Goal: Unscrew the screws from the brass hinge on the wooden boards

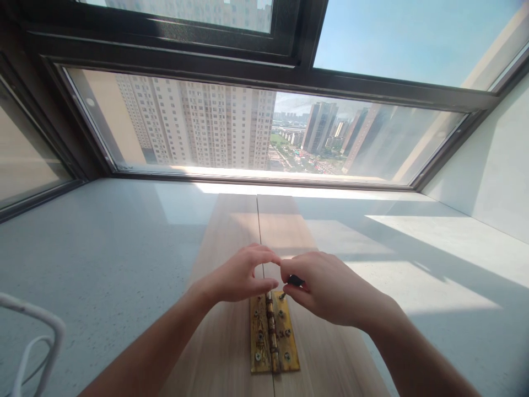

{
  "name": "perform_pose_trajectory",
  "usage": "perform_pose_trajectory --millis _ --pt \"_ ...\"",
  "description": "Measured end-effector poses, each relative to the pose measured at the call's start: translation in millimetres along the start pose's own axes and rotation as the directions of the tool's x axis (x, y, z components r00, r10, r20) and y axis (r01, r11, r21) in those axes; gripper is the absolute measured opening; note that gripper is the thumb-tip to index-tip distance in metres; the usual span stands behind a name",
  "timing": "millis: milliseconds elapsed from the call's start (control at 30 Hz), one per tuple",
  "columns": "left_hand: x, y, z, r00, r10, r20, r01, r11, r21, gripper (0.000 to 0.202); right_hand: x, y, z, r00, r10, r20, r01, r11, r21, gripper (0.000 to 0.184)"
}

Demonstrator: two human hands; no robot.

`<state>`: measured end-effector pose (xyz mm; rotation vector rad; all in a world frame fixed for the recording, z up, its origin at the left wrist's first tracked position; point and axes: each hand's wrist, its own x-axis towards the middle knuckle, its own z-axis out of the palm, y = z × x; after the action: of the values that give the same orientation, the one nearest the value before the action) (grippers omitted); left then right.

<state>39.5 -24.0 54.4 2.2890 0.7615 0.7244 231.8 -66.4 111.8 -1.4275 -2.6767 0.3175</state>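
Two wood-grain boards [231, 231] lie beneath my hands. My right hand [326, 286] is closed; my left hand [243, 270] curves beside it, thumb and fingers apart, seemingly holding nothing. Just on my side of both, a stained yellow butt hinge [271, 331] spans the seam. The black handle [295, 280] in my right grip should stay square over the top-right screw [282, 296], pressed firmly.

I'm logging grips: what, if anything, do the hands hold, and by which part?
The right hand grips a black tool, apparently by its handle; most is hidden. The left hand holds nothing visible.
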Motion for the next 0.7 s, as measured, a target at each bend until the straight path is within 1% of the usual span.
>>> perform_pose_trajectory --millis 67,133,200,267,400,533,600,633,700 --pt "8 -1 2.1 1.0 0.006 0.029 -0.003 0.996 -0.089 0.033 0 3 1 1.0 -0.029 0.003 0.029 0.999 0.037 0.015" --pt "14 -1 4.9 0.997 0.042 0.071 -0.028 0.982 -0.185 0.032 -1 5 1 0.999 -0.039 0.009 0.039 0.998 0.055 0.015" --pt "17 0 9.0 0.991 0.085 0.1 -0.059 0.969 -0.242 0.023 -1 5 1 0.999 -0.045 0.012 0.045 0.997 0.059 0.015" --pt "18 0 13.6 0.987 0.107 0.117 -0.074 0.964 -0.257 0.016 0 5 0 0.998 -0.062 0.018 0.06 0.995 0.075 0.011" --pt "16 -1 20.5 0.986 0.124 0.115 -0.082 0.944 -0.32 0.013 0 4 -2 0.997 -0.08 0.018 0.077 0.99 0.121 0.009" --pt "15 -5 24.1 0.99 0.101 0.095 -0.053 0.909 -0.414 0.019 -1 1 -6 0.997 -0.07 0.022 0.067 0.987 0.143 0.01" --pt "14 -7 25.0 0.994 0.072 0.076 -0.034 0.906 -0.422 0.02 -3 -1 -9 1.0 -0.016 0.007 0.015 0.994 0.109 0.01" --pt "14 -8 25.3 0.996 0.061 0.072 -0.025 0.91 -0.414 0.02 -4 -1 -11 0.999 0.043 -0.02 -0.041 0.996 0.074 0.016" --pt "13 -9 25.5 0.996 0.054 0.068 -0.024 0.922 -0.386 0.016 -5 -2 -12 0.981 0.179 -0.078 -0.181 0.983 -0.023 0.033"
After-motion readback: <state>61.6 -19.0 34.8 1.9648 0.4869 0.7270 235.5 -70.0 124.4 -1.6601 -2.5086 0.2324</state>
